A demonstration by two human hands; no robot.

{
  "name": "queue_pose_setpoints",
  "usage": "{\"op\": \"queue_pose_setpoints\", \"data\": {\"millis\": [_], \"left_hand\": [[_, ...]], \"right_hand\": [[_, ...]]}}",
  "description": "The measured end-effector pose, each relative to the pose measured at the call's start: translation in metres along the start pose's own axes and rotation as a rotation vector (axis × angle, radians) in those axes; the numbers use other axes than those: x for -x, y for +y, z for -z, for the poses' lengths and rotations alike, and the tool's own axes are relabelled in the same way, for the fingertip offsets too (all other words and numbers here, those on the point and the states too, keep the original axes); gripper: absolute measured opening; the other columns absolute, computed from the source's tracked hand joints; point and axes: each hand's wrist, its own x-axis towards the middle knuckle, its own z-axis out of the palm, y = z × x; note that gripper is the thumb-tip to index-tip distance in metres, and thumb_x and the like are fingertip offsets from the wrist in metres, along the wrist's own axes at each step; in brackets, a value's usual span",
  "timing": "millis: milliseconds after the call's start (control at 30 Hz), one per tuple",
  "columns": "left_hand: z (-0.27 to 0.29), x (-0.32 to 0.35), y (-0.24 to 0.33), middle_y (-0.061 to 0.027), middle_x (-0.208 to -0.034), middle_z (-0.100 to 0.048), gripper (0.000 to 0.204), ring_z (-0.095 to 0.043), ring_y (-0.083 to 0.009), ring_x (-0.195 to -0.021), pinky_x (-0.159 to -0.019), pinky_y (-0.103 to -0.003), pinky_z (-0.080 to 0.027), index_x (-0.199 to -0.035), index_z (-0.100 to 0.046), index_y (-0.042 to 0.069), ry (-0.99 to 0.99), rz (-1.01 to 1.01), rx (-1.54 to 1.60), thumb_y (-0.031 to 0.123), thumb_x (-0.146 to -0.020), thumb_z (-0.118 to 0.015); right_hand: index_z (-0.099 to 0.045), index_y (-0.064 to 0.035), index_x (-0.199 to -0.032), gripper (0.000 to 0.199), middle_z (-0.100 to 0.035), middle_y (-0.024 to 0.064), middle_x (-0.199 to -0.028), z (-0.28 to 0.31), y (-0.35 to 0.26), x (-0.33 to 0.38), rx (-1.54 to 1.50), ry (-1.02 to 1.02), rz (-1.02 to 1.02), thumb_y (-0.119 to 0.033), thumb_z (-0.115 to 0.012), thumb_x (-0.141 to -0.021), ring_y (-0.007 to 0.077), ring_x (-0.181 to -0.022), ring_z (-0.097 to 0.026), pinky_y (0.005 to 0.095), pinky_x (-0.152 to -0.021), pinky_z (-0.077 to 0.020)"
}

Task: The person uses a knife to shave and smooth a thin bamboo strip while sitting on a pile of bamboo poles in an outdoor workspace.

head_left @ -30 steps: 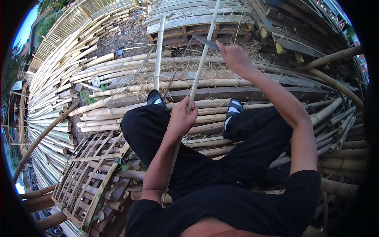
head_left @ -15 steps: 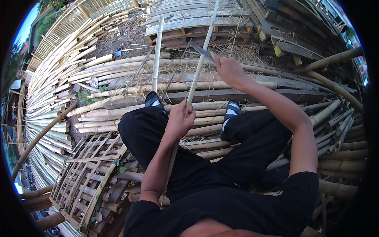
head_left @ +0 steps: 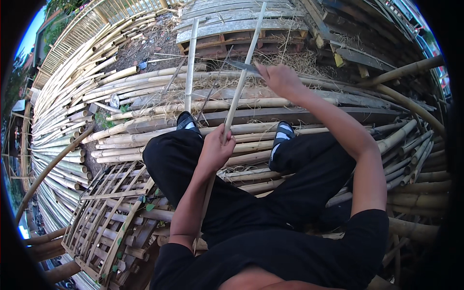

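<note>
A long thin bamboo strip [head_left: 240,87] runs from my lap up and away over the pile. My left hand [head_left: 215,151] is closed around the strip low down, between my knees. My right hand [head_left: 280,79] is stretched forward and grips a knife [head_left: 241,66], whose grey blade lies across the strip further up. I sit on bamboo poles in black trousers, with my two dark shoes [head_left: 186,121] resting on the poles ahead.
Stacked bamboo poles [head_left: 67,121] curve along the left. A second loose strip [head_left: 190,63] stands to the left of mine. A wooden pallet [head_left: 241,24] lies at the back, a woven bamboo lattice panel [head_left: 104,212] at lower left, thick poles [head_left: 411,145] to the right.
My right hand with the knife has slid down the strip toward me and slightly left. My left hand has kept its grip and shifted little.
</note>
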Motion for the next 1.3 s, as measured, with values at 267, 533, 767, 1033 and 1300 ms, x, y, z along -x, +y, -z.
{"op": "queue_pose_setpoints", "data": {"millis": [267,533,767,1033,1300], "left_hand": [[0.001,-0.001,0.009,-0.0101,-0.060,-0.049,0.014,-0.047,-0.0144,-0.054,-0.054,-0.031,-0.042,-0.080,-0.046,0.002,-0.021,0.013,-0.065,0.010,-0.081,-0.057],[0.002,-0.001,0.009,-0.0087,-0.059,-0.048,0.014,-0.048,-0.0125,-0.053,-0.052,-0.030,-0.042,-0.078,-0.044,0.003,-0.038,0.030,0.066,0.009,-0.081,-0.057],[0.003,-0.003,0.001,-0.0087,-0.061,-0.049,0.016,-0.048,-0.0152,-0.055,-0.054,-0.031,-0.042,-0.078,-0.044,0.002,0.035,-0.052,-0.012,0.010,-0.080,-0.058],[0.004,-0.004,-0.001,-0.0083,-0.061,-0.047,0.016,-0.046,-0.0124,-0.057,-0.055,-0.030,-0.041,-0.077,-0.045,0.001,0.024,0.008,0.005,0.010,-0.080,-0.058],[0.003,-0.001,0.001,-0.0082,-0.063,-0.049,0.017,-0.047,-0.0125,-0.058,-0.055,-0.030,-0.042,-0.078,-0.046,0.001,0.040,-0.016,-0.028,0.010,-0.080,-0.060]], "right_hand": [[-0.063,-0.0020,-0.070,0.061,-0.058,0.0212,-0.057,0.007,0.018,-0.011,-0.049,-0.027,-0.171,-0.040,-0.027,-0.101,0.0391,-0.057,-0.062,0.0499,-0.058,-0.0509],[-0.064,-0.0007,-0.080,0.054,-0.059,0.0239,-0.063,0.004,0.003,-0.006,-0.091,-0.012,-0.089,-0.037,-0.028,-0.100,0.0416,-0.066,-0.061,0.0532,-0.056,-0.0487],[-0.062,0.0022,-0.076,0.055,-0.060,0.0241,-0.064,0.003,-0.006,-0.001,-0.162,-0.015,-0.140,-0.036,-0.031,-0.100,0.0430,-0.063,-0.060,0.0532,-0.060,-0.0494],[-0.062,-0.0016,-0.078,0.054,-0.060,0.0217,-0.062,-0.004,-0.013,0.003,-0.100,0.031,-0.062,-0.038,-0.029,-0.100,0.0421,-0.062,-0.062,0.0523,-0.060,-0.0503],[-0.063,-0.0024,-0.074,0.055,-0.060,0.0225,-0.062,0.004,-0.013,-0.003,-0.077,-0.002,-0.079,-0.038,-0.030,-0.100,0.0410,-0.062,-0.062,0.0509,-0.058,-0.0507]]}}
